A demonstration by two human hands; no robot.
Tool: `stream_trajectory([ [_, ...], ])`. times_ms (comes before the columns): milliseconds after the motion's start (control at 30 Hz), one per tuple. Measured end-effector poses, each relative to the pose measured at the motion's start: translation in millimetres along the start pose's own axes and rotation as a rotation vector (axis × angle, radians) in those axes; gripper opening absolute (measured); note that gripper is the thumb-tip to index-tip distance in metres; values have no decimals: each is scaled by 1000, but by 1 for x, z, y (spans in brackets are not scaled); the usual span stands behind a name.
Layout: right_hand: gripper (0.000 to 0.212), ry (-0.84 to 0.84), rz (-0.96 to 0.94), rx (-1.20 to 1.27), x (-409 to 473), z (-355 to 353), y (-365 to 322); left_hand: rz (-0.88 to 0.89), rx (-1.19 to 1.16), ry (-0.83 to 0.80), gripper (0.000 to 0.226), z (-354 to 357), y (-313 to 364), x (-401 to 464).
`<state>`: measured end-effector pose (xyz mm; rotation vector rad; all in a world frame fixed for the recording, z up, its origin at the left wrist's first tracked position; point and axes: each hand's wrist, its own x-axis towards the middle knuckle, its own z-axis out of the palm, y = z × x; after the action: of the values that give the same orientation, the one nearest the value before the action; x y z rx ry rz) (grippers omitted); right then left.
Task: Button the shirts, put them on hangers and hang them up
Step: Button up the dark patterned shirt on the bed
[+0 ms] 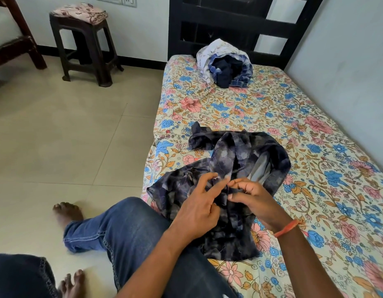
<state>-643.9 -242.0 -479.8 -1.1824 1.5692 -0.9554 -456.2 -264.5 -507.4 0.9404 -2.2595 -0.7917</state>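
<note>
A dark navy floral shirt [235, 155] lies spread on the flower-print bed [315, 134], collar toward the far end. My left hand [197, 205] pinches one front edge of the shirt near its middle, thumb and forefinger on the cloth. My right hand [250, 196], with an orange thread on the wrist, grips the facing edge right beside it. The fingertips of both hands meet over the placket. No button is clearly visible under the fingers. A heap of other shirts [225, 63], white and blue checked, sits at the far end of the bed.
My jeans-clad knee [130, 233] rests on the bed's near left edge, bare feet on the tiled floor [68, 136]. A dark plastic stool [85, 46] with a folded cloth stands by the far wall. A black headboard [229, 22] and a wall bound the bed.
</note>
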Motion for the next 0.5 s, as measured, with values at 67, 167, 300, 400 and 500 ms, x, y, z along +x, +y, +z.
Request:
stream_trajectory([
  [67, 21, -36, 20, 134, 0, 0, 1, -28, -64, -8, 56, 0, 1, 0],
  [167, 16, -22, 66, 388, -3, 2, -1, -73, -155, 40, 32, 0, -2, -2],
  [300, 23, 75, 103, 530, -4, 1, -1, -69, -159, 113, 21, -1, -9, -2],
  [400, 24, 97, 71, 454, -6, 2, -1, -69, -189, 135, 9, -4, -7, 0],
  [500, 26, 126, 31, 390, -7, 3, -1, -27, -200, 128, 9, -2, -7, 2],
])
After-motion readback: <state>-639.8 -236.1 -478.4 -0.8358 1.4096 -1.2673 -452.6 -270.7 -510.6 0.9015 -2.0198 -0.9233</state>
